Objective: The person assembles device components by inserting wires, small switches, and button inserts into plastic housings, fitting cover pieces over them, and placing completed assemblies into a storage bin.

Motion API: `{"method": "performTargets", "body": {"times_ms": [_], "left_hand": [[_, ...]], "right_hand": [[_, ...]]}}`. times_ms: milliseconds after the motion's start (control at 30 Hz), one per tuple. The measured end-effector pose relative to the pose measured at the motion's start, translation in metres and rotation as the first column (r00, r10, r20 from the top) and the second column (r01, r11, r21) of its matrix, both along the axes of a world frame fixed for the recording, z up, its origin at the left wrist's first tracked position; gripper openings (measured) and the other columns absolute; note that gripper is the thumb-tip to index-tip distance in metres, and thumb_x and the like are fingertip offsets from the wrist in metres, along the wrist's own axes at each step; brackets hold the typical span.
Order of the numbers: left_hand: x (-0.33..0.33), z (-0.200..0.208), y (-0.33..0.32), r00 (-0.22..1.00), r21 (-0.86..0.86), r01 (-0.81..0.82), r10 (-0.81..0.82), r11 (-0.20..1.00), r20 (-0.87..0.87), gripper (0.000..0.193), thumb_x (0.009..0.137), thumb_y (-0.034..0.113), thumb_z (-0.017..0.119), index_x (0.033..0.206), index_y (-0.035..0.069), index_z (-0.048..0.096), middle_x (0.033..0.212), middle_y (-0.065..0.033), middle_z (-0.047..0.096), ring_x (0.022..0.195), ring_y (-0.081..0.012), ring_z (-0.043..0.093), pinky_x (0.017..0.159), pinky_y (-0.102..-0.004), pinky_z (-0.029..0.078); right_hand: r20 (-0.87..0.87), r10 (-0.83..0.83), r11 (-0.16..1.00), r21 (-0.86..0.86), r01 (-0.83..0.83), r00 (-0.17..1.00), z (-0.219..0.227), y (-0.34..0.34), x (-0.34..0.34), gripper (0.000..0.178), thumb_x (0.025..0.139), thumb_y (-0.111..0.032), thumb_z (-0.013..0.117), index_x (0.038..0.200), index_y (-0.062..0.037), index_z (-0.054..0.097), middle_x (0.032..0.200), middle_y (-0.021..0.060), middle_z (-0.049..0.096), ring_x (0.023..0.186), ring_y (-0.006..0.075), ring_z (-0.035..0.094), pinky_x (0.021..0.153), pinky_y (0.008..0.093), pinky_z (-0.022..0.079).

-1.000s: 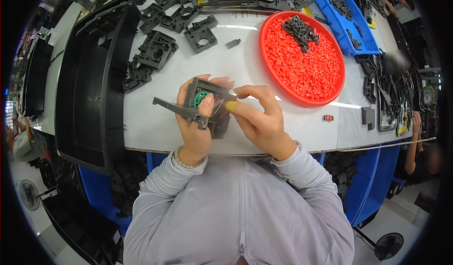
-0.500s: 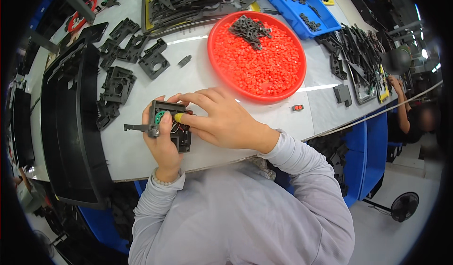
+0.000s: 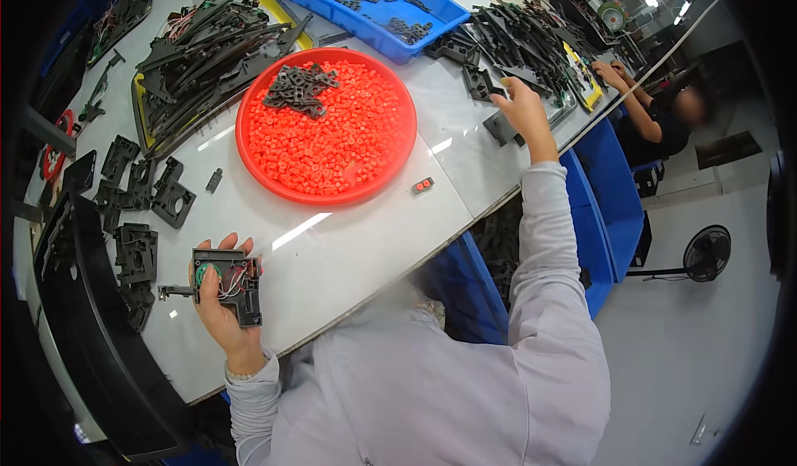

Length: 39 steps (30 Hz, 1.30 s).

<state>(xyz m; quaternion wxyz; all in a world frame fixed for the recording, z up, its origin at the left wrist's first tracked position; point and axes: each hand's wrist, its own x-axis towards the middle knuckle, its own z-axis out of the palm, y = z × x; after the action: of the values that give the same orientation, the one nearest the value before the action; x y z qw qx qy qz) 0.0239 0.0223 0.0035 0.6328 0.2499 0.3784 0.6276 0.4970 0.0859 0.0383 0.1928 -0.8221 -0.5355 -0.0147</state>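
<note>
My left hand (image 3: 217, 321) grips a dark grey plastic housing (image 3: 247, 302) low over the near left of the table. A green round piece (image 3: 206, 273) and thin red and white wires show inside it, and an arm sticks out on its left. My right hand (image 3: 527, 117) is stretched out to the far right, thumb and forefinger apart, with a yellow cover on a fingertip. Those fingers are beside a dark plastic bracket (image 3: 479, 84); whether they touch it I cannot tell. Below the hand lies a dark box-shaped part (image 3: 501, 128).
A red round tray (image 3: 407, 155) of small red pieces, dark parts heaped on them, stands mid-table. Behind are a blue bin (image 3: 440, 19) and long dark strips (image 3: 207, 59). A small red-dotted block (image 3: 423, 185) lies to the right. Another person (image 3: 656, 121) works at far right.
My right hand has left the housing and reached far right to the dark parts. The left hand still holds the housing. The view has turned to the right.
</note>
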Motion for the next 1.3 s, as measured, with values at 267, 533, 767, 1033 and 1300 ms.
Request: {"method": "performTargets", "body": {"times_ms": [267,533,767,1033,1300], "left_hand": [[-0.001,-0.003,-0.008,0.999,0.02,0.043,-0.043,0.999,-0.002,0.045,0.09,0.023,0.047,0.128,0.0,0.036,0.119,-0.0232,0.051,0.107,-0.0337,0.055,0.082,-0.0409,0.053],[0.003,0.002,-0.011,1.0,-0.012,0.014,-0.014,1.0,0.027,0.04,0.09,0.021,0.046,0.123,0.0,0.038,0.115,-0.0254,0.052,0.103,-0.0366,0.057,0.079,-0.0417,0.053],[0.006,0.003,-0.007,0.992,0.017,0.035,-0.037,0.999,0.125,0.037,0.091,0.018,0.045,0.123,0.0,0.037,0.113,-0.0248,0.053,0.102,-0.0365,0.058,0.08,-0.044,0.053],[-0.017,-0.007,-0.025,0.988,0.011,-0.008,0.006,1.0,0.154,0.041,0.09,0.023,0.048,0.126,0.005,0.038,0.116,-0.0203,0.053,0.11,-0.0363,0.053,0.089,-0.0484,0.049],[-0.024,-0.009,-0.028,0.973,0.007,-0.014,0.012,1.0,0.231,0.043,0.088,0.022,0.05,0.126,0.005,0.037,0.116,-0.0198,0.052,0.112,-0.0376,0.051,0.091,-0.0476,0.049]], "right_hand": [[0.241,-0.048,0.992,-0.105,0.076,0.969,-0.048,0.045,0.017,0.042,0.074,-0.036,0.065,0.097,-0.0023,0.059,0.098,0.0167,0.063,0.094,0.0311,0.059,0.079,0.0405,0.048],[-0.851,0.36,0.915,0.403,0.034,0.383,-0.012,-0.008,-0.059,0.027,0.09,-0.023,0.046,0.093,-0.0008,0.059,0.084,0.0052,0.063,0.076,0.0168,0.061,0.065,0.0303,0.047],[-0.985,0.008,0.912,0.078,-0.403,-0.173,-0.043,-0.068,-0.213,0.036,0.091,-0.025,0.047,0.111,0.0041,0.055,0.097,0.0083,0.063,0.087,0.0155,0.059,0.08,0.0274,0.046],[-0.714,0.482,0.752,0.039,-0.658,0.508,-0.023,-0.058,-0.278,0.03,0.089,-0.021,0.05,0.094,0.0063,0.06,0.075,0.0143,0.061,0.067,0.0265,0.059,0.064,0.0342,0.045],[-0.226,0.787,0.607,0.121,-0.785,0.574,-0.026,-0.067,-0.291,0.042,0.072,-0.012,0.067,0.109,0.0048,0.055,0.096,0.0194,0.06,0.087,0.033,0.056,0.075,0.0407,0.046]]}}
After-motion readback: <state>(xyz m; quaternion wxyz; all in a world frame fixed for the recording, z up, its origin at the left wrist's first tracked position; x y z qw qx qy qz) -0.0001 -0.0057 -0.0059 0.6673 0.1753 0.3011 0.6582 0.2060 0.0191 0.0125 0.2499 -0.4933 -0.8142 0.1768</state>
